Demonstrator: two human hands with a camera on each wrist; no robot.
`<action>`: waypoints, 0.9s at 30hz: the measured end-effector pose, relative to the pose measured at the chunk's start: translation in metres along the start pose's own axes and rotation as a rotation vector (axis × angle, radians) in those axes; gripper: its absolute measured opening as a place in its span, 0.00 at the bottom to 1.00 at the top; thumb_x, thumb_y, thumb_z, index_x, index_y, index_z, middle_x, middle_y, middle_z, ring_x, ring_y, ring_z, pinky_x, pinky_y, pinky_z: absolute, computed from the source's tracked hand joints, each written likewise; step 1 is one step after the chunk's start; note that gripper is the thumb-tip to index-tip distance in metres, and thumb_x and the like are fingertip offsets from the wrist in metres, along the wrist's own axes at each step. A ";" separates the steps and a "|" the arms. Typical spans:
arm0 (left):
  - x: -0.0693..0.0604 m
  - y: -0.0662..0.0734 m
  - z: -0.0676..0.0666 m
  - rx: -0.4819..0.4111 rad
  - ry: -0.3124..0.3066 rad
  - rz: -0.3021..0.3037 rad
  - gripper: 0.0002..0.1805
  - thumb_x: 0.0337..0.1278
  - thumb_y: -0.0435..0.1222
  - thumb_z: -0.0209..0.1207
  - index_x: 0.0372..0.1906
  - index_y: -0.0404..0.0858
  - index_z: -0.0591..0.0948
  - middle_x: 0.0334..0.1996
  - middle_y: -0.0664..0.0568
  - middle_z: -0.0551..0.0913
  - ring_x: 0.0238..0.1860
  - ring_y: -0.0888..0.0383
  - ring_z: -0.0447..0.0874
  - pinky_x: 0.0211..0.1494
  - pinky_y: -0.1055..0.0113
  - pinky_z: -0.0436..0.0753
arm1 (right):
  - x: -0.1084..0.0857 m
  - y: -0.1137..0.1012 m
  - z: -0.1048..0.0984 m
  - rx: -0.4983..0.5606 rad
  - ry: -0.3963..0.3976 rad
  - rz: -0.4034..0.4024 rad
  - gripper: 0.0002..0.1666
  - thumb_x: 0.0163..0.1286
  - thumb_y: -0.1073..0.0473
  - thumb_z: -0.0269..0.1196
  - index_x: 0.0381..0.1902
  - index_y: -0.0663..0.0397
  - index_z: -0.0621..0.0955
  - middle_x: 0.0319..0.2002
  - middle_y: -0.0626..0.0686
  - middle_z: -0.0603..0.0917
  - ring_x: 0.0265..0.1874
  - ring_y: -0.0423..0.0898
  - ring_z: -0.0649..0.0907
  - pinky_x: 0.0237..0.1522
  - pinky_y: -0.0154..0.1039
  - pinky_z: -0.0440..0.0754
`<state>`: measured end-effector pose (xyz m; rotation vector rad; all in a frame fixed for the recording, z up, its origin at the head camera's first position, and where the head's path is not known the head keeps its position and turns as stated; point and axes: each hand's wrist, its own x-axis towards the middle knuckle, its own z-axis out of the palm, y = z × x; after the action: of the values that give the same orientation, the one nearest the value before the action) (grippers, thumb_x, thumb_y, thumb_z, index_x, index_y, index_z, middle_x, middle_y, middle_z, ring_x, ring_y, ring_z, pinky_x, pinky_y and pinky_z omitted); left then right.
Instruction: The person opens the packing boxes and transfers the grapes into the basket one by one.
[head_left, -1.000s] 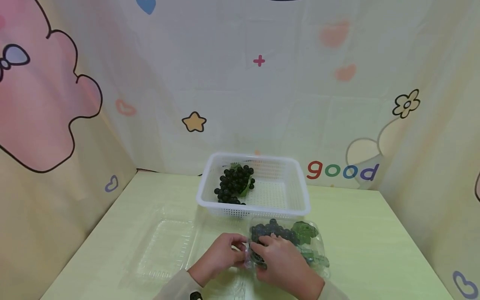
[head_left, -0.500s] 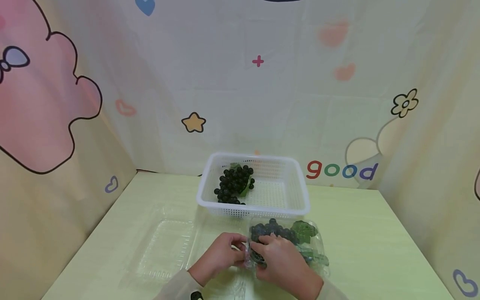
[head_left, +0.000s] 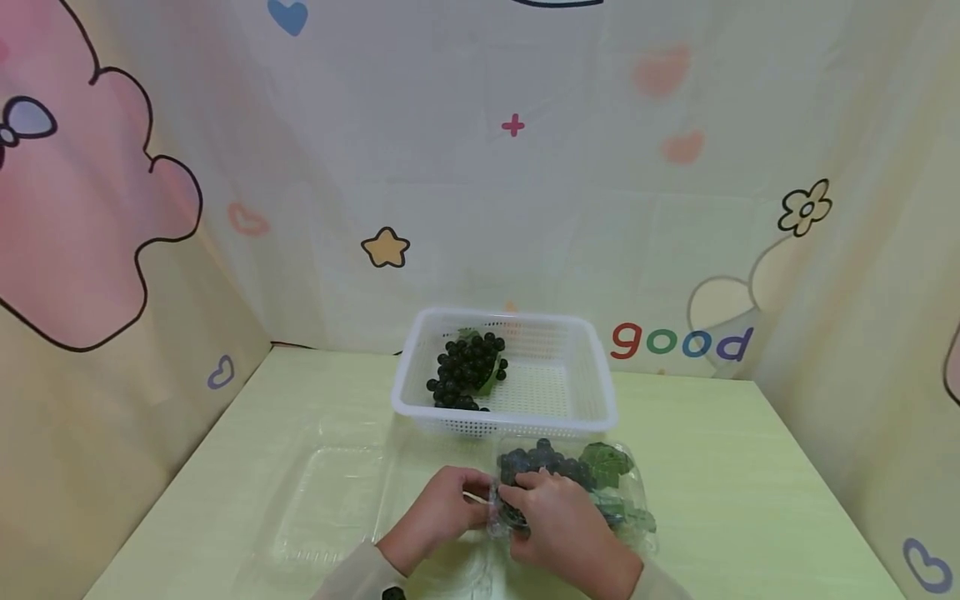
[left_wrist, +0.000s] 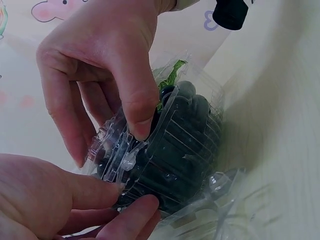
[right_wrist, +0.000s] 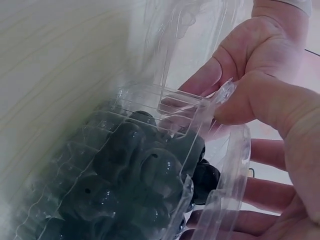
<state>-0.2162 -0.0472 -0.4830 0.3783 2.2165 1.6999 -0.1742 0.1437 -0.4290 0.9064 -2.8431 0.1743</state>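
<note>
A clear plastic clamshell box [head_left: 630, 492] holds a bunch of dark grapes [head_left: 543, 457] with green leaves [head_left: 606, 463] and stands in front of the white basket. My left hand [head_left: 442, 508] pinches the box's left edge between thumb and fingers. Over the top of that same side lies my right hand [head_left: 562, 521], its thumb and fingers gripping the rims, as the right wrist view also shows. In that view a dark grape [right_wrist: 205, 183] shows at the gap between the two rims. Part of the grapes is hidden under my right hand.
Behind the box, a white perforated basket [head_left: 506, 417] holds another dark grape bunch [head_left: 465, 371] on its left side. An open clear plastic container [head_left: 330, 500] lies on the pale yellow table [head_left: 720, 483] to the left. A printed curtain [head_left: 450, 167] stands behind.
Both hands keep almost the same place on the box's left edge. The head view has shifted slightly.
</note>
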 end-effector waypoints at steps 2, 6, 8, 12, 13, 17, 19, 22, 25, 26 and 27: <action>0.001 0.000 0.001 -0.009 -0.004 0.000 0.16 0.55 0.24 0.65 0.50 0.29 0.86 0.43 0.43 0.89 0.42 0.55 0.89 0.40 0.62 0.89 | 0.000 0.002 0.000 0.027 0.055 -0.002 0.27 0.49 0.54 0.75 0.51 0.49 0.89 0.47 0.53 0.90 0.45 0.56 0.90 0.43 0.53 0.88; 0.000 0.003 0.001 0.003 -0.006 0.007 0.18 0.53 0.23 0.63 0.51 0.29 0.85 0.44 0.43 0.89 0.42 0.54 0.89 0.41 0.62 0.89 | 0.001 0.006 -0.001 0.060 0.118 -0.012 0.25 0.49 0.53 0.75 0.48 0.49 0.90 0.44 0.51 0.91 0.42 0.48 0.90 0.39 0.50 0.88; -0.001 0.005 0.001 0.007 -0.004 0.005 0.18 0.53 0.23 0.63 0.52 0.29 0.85 0.44 0.43 0.89 0.42 0.54 0.88 0.41 0.62 0.88 | 0.000 0.006 -0.001 0.039 0.111 -0.012 0.26 0.49 0.52 0.76 0.49 0.48 0.90 0.45 0.52 0.91 0.41 0.49 0.90 0.39 0.49 0.88; -0.002 0.004 0.001 0.015 0.003 0.010 0.17 0.52 0.23 0.64 0.50 0.28 0.85 0.42 0.43 0.89 0.40 0.55 0.88 0.40 0.63 0.88 | -0.008 0.006 0.004 -0.005 0.106 -0.004 0.28 0.54 0.48 0.77 0.54 0.45 0.88 0.51 0.54 0.89 0.46 0.56 0.90 0.42 0.50 0.89; -0.002 0.004 0.001 0.017 0.006 0.015 0.17 0.52 0.24 0.64 0.50 0.28 0.85 0.41 0.43 0.89 0.39 0.56 0.88 0.40 0.63 0.88 | -0.010 0.007 0.006 -0.005 0.122 -0.001 0.28 0.55 0.47 0.77 0.54 0.45 0.88 0.53 0.54 0.88 0.48 0.57 0.89 0.44 0.50 0.89; -0.001 0.003 0.001 0.015 0.012 0.027 0.16 0.53 0.24 0.65 0.49 0.26 0.85 0.40 0.42 0.88 0.38 0.55 0.88 0.39 0.63 0.89 | -0.024 0.020 0.016 0.066 0.219 -0.027 0.30 0.55 0.45 0.78 0.56 0.44 0.87 0.59 0.53 0.86 0.59 0.58 0.85 0.51 0.52 0.87; -0.001 0.003 0.001 0.018 0.015 0.026 0.16 0.55 0.24 0.66 0.49 0.26 0.84 0.40 0.42 0.88 0.38 0.55 0.88 0.39 0.63 0.89 | -0.032 0.030 0.021 0.090 0.277 -0.064 0.31 0.54 0.46 0.79 0.57 0.44 0.87 0.60 0.53 0.85 0.62 0.57 0.83 0.53 0.52 0.87; -0.002 0.004 0.001 0.016 0.016 0.019 0.16 0.55 0.24 0.67 0.50 0.25 0.84 0.40 0.42 0.88 0.38 0.54 0.88 0.39 0.63 0.89 | -0.047 0.046 0.025 0.072 0.360 -0.129 0.33 0.50 0.47 0.81 0.55 0.44 0.87 0.59 0.52 0.86 0.62 0.56 0.83 0.51 0.50 0.88; -0.004 0.006 0.002 0.001 0.016 0.006 0.16 0.56 0.24 0.67 0.50 0.24 0.83 0.39 0.43 0.87 0.37 0.55 0.87 0.39 0.63 0.89 | -0.060 0.061 0.025 0.007 0.427 -0.168 0.34 0.45 0.47 0.83 0.53 0.43 0.88 0.57 0.50 0.87 0.59 0.54 0.84 0.48 0.47 0.88; -0.004 0.007 0.002 -0.003 0.015 0.003 0.16 0.56 0.23 0.66 0.50 0.24 0.83 0.39 0.43 0.87 0.37 0.55 0.87 0.39 0.63 0.89 | -0.064 0.066 0.025 -0.012 0.446 -0.180 0.34 0.44 0.47 0.84 0.52 0.43 0.88 0.56 0.50 0.87 0.59 0.53 0.85 0.48 0.45 0.88; -0.004 0.007 0.002 -0.009 0.014 0.002 0.15 0.56 0.23 0.66 0.50 0.24 0.83 0.39 0.43 0.87 0.37 0.55 0.87 0.39 0.63 0.89 | -0.068 0.071 0.023 -0.033 0.458 -0.188 0.34 0.43 0.47 0.84 0.52 0.42 0.88 0.55 0.49 0.88 0.58 0.52 0.85 0.47 0.44 0.88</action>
<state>-0.2117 -0.0446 -0.4760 0.3677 2.2185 1.7187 -0.1632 0.2359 -0.4687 0.9744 -2.3239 0.2718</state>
